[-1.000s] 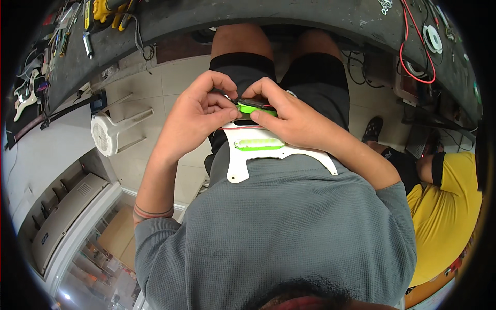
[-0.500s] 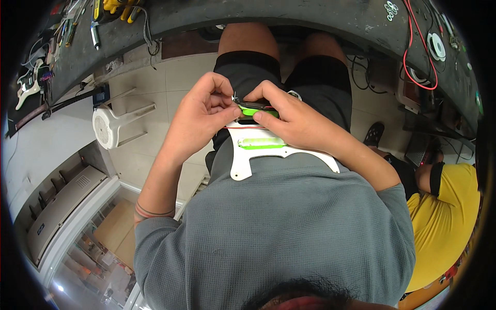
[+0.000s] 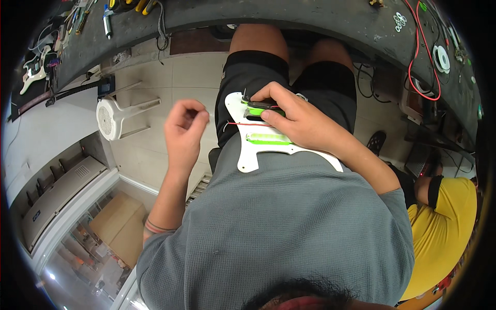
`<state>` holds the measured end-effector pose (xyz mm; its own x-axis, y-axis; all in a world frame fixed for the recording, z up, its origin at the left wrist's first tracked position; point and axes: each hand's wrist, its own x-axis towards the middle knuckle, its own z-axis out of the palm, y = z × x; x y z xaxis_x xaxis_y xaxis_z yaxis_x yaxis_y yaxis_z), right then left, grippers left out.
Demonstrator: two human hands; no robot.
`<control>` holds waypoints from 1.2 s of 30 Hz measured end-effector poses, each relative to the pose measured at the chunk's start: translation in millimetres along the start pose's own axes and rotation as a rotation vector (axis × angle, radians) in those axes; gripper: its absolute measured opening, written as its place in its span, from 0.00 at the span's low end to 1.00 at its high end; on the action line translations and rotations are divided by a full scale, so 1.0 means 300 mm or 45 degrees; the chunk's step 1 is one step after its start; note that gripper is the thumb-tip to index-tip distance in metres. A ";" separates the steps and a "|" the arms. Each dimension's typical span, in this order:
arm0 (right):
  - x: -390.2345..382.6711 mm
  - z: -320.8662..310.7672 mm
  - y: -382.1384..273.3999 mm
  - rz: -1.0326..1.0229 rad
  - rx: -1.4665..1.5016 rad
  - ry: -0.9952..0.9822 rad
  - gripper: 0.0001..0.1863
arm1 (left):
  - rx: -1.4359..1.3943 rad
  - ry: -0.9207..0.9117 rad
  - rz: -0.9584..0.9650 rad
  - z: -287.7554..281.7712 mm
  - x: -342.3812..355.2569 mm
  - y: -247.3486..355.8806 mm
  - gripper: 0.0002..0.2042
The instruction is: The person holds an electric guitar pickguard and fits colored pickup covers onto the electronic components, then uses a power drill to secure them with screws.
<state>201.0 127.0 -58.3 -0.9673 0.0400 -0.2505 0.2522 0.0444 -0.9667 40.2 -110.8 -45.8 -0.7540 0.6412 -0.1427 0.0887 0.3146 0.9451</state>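
A white guitar pickguard (image 3: 249, 154) lies across my lap against the grey shirt, with a long light slot edged in bright green. My right hand (image 3: 302, 116) is closed over its far side, pinching a black and green guitar pickup (image 3: 256, 110) between thumb and forefinger; the hand hides part of it. Across the pickguard just below the pickup runs a red wire (image 3: 245, 124), its loose end past the left edge. My left hand (image 3: 185, 124) is raised left of the pickguard, apart from it, slightly blurred with fingers curled together. Whatever they may hold is too small to see.
A dark workbench (image 3: 206, 11) spans the far side, bearing tools, a red cable (image 3: 413, 62) and a white spool (image 3: 440, 58). To the left is a white plastic stool (image 3: 109, 119). A person in a yellow shirt (image 3: 444, 227) sits close on my right.
My left hand has let go at the pickguard's far left corner and moved left, uncovering that corner. My right hand still pinches the pickup. The view has shifted slightly.
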 end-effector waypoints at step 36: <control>0.003 0.016 0.022 -0.037 0.021 0.091 0.14 | -0.477 -0.124 -0.378 0.199 -0.054 -0.004 0.01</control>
<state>201.6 122.5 -65.0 -0.9696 0.1103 -0.2184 0.2229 0.0304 -0.9744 91.1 -79.9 -62.2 -0.6453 0.6301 -0.4320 -0.3749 0.2315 0.8977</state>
